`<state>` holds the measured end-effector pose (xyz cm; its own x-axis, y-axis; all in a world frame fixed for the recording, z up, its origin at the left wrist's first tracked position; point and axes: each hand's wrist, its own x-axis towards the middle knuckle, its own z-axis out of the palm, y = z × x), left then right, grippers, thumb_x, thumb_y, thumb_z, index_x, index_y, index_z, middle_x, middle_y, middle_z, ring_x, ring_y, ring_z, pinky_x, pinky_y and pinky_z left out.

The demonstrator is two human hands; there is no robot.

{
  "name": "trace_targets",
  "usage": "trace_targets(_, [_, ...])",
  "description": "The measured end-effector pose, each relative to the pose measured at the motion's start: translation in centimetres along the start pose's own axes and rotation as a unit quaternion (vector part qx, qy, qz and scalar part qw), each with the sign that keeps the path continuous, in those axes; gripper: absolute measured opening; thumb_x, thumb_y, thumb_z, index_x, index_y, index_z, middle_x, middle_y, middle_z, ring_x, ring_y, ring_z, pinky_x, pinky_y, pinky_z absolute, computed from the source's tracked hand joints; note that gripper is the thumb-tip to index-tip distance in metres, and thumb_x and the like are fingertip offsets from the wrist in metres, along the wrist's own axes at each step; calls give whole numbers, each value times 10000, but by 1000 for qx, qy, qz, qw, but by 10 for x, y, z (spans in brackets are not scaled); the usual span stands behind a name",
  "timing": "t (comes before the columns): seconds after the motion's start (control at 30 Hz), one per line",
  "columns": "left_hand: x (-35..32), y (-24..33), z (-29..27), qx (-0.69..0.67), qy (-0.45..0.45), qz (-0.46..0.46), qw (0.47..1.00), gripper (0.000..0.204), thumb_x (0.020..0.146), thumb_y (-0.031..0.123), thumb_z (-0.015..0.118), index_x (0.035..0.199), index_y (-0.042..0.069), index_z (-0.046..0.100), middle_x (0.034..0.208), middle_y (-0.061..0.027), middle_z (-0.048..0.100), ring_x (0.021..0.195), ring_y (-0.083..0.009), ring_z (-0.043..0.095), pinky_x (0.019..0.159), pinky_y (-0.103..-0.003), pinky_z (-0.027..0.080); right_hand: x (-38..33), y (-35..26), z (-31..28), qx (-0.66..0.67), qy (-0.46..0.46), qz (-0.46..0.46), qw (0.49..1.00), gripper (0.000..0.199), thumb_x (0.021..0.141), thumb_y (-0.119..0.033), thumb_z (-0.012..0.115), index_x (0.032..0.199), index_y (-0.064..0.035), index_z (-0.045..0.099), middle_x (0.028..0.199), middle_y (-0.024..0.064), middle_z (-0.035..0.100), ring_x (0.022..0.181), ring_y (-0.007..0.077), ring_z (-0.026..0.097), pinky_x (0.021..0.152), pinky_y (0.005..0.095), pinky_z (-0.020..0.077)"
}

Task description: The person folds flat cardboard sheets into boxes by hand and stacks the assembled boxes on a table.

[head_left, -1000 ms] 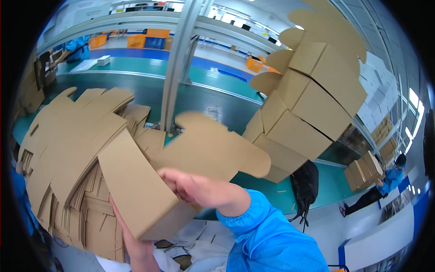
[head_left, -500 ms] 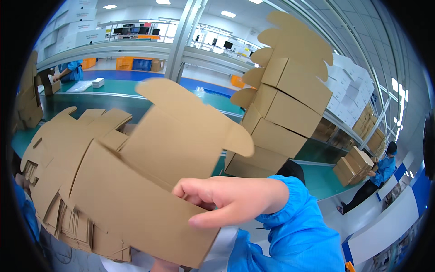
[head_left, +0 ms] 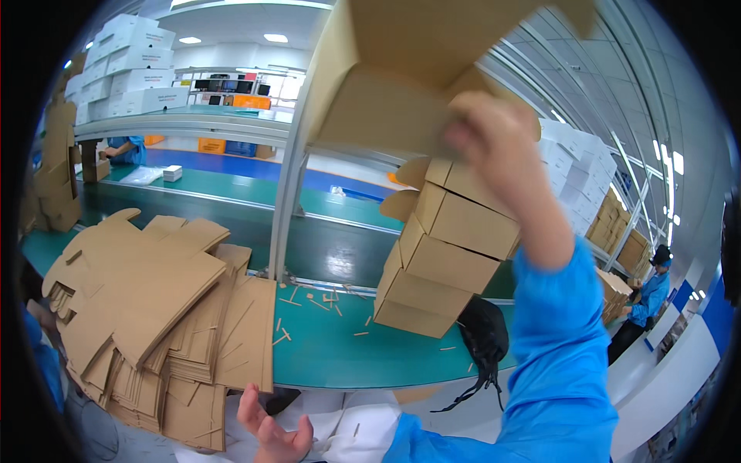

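Note:
My right hand (head_left: 502, 147) is lifted high on the right, smeared by motion, its fingers closed on the edge of an open brown cardboard box (head_left: 378, 112). That box hangs over the top of a stack of folded cardboard boxes (head_left: 451, 231), partly hiding it; whether the two touch I cannot tell. Low in front of my lap, my left hand (head_left: 274, 436) is open, fingers apart and holding nothing. It is nearest to a pile of flat die-cut cardboard blanks (head_left: 139, 285) at the left of the green bench.
Small cardboard scraps (head_left: 328, 301) lie on the green bench (head_left: 340, 363). A black drawstring bag (head_left: 485, 332) sits at the foot of the stack. A metal post (head_left: 287, 193) rises behind. White boxes (head_left: 139, 77) are piled far left. A co-worker (head_left: 652, 297) stands at the right.
My right hand has risen with the box from over the blanks to above the stack. My left hand has let go of the box and shows open. The bench scraps have come into view.

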<state>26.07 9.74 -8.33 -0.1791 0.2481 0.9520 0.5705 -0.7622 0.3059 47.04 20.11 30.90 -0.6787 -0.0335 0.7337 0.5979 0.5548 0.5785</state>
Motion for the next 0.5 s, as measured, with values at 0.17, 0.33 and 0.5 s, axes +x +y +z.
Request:
trace_targets(0.17, [-2,-11,0,-12,85,0,996,785,765,61,521,1440,146,130,1347,-261,286,1204,-377,359,959,-487,340,-7,173,-26,-278,-50,140,949,179,901,-255,466,980,-184,610,843,34,648,870,225,596,881,446,335])
trace_targets(0.33, [-4,-16,-3,-17,142,5,990,877,681,28,502,1446,171,99,1286,-237,290,1136,-370,359,930,-482,342,-94,248,29,-293,-140,301,897,246,923,-342,438,1111,-267,578,1180,57,555,1188,303,444,987,680,150])
trace_targets(0.5, [-1,-21,-6,-37,126,-13,991,862,676,18,500,1435,149,113,1292,-246,287,1135,-361,359,924,-482,338,-124,294,37,-106,-60,432,893,251,926,-339,428,1105,-283,596,1223,37,548,1230,312,414,978,697,113])
